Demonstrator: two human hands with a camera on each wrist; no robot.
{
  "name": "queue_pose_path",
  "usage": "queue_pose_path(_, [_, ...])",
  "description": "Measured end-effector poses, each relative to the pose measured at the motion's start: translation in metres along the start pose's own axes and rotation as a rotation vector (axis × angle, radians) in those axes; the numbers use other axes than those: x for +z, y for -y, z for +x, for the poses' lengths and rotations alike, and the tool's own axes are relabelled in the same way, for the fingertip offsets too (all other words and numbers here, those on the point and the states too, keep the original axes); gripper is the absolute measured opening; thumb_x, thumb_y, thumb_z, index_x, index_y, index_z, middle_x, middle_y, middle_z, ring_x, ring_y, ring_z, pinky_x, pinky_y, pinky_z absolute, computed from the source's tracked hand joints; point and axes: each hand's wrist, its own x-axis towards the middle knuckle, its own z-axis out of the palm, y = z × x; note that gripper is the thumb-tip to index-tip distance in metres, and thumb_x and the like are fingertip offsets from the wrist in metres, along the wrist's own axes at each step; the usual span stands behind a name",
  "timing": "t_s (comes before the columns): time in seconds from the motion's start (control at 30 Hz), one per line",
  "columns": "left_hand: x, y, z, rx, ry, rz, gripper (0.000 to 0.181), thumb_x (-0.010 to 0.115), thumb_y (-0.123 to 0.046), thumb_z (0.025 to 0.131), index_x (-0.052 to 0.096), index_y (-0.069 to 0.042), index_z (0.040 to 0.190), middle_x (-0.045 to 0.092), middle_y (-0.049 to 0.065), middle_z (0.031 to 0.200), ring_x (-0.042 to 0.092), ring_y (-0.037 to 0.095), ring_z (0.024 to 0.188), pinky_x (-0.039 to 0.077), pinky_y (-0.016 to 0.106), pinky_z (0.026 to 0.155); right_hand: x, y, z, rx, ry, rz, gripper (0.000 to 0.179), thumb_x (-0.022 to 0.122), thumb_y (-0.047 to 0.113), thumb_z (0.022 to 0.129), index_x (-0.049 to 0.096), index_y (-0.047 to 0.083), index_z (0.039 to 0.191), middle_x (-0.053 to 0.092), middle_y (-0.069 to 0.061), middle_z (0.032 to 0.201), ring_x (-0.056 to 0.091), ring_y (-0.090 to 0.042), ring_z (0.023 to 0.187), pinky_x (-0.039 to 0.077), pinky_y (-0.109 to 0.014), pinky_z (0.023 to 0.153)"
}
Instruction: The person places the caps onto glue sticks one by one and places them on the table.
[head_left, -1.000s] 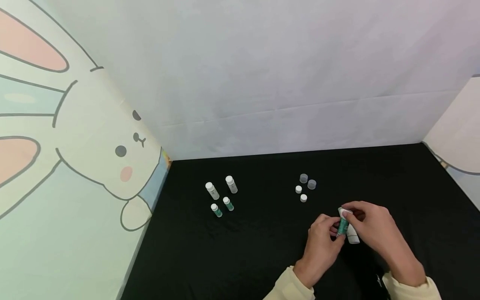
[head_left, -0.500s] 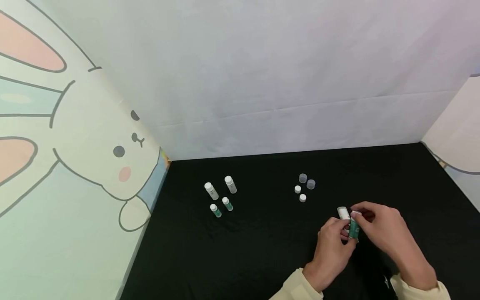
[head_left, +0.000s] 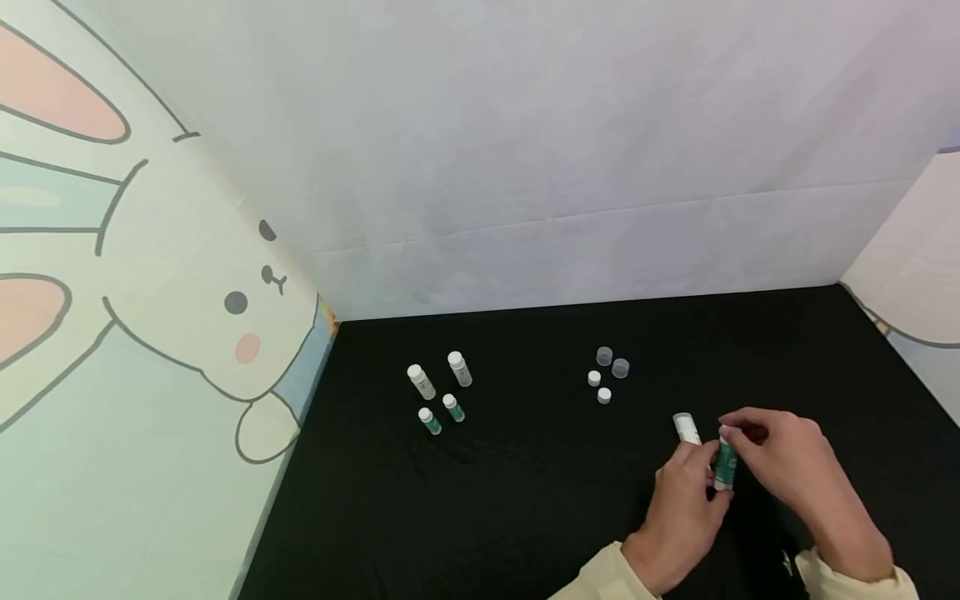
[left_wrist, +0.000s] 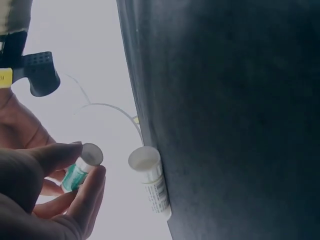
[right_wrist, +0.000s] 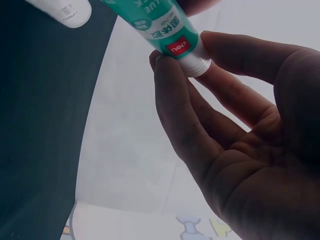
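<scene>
A green-labelled glue stick (head_left: 726,467) with white ends is held tilted over the black table by both hands. My left hand (head_left: 684,507) pinches its lower end between thumb and fingers; that round white end (left_wrist: 92,154) faces the camera in the left wrist view. My right hand (head_left: 787,460) grips the upper end, and its fingertips close around the white part (right_wrist: 195,64) in the right wrist view. Just beyond the left fingers stands a larger white tube (head_left: 686,427), partly hidden by that hand. Its printed side (left_wrist: 157,195) shows in the left wrist view.
At the left of the black table (head_left: 525,492) stand two white-capped white tubes (head_left: 422,383) and two smaller green ones (head_left: 431,422). Two translucent caps (head_left: 620,368) and two small white caps (head_left: 604,396) lie at centre right. A pale wall (head_left: 555,167) rises behind.
Both hands have moved right with the glue stick, from in front of the standing white tube to its right side. The white tube now shows on the left of the glue stick.
</scene>
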Motion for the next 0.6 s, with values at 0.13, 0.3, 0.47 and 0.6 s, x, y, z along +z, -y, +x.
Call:
queue_pose_path(0.13, [0.001,-0.003,-0.001,0.051,0.025,0.093,0.054,0.086,-0.015,0.092,0.061,-0.014,0.139,0.061,-0.007,0.118,0.06,-0.008,0.104,0.046,0.004,0.087,-0.003,-0.005,0.001,0.008,0.007,-0.003,0.019,0.071,0.011,0.099,0.077,-0.004,0.11,0.076,-0.02,0.096,0.068,-0.024,0.077,0.05,-0.034,0.058])
queue_pose_path(0.3, [0.002,-0.006,-0.001,0.12,0.052,0.191,0.054,0.084,-0.015,0.093,0.061,-0.013,0.141,0.058,-0.006,0.122,0.062,-0.004,0.109,0.048,0.007,0.091,-0.005,-0.009,0.002,0.021,0.021,-0.013,0.019,0.07,0.01,0.099,0.077,-0.005,0.107,0.075,-0.021,0.093,0.065,-0.021,0.073,0.048,-0.035,0.057])
queue_pose_path(0.47, [0.004,-0.008,0.001,0.147,0.087,0.271,0.052,0.082,-0.016,0.094,0.063,-0.013,0.142,0.057,-0.006,0.121,0.062,-0.004,0.106,0.048,0.007,0.092,-0.006,-0.012,0.004,0.03,0.048,-0.023,0.018,0.07,0.01,0.099,0.077,-0.006,0.106,0.075,-0.02,0.092,0.064,-0.02,0.073,0.046,-0.035,0.057])
queue_pose_path(0.6, [0.007,-0.013,0.004,0.155,0.112,0.357,0.048,0.082,-0.02,0.095,0.065,-0.016,0.14,0.058,-0.006,0.12,0.061,-0.005,0.098,0.048,0.006,0.088,-0.008,-0.016,0.007,0.045,0.08,-0.029,0.018,0.07,0.01,0.1,0.077,-0.006,0.107,0.074,-0.019,0.092,0.063,-0.02,0.073,0.046,-0.036,0.058])
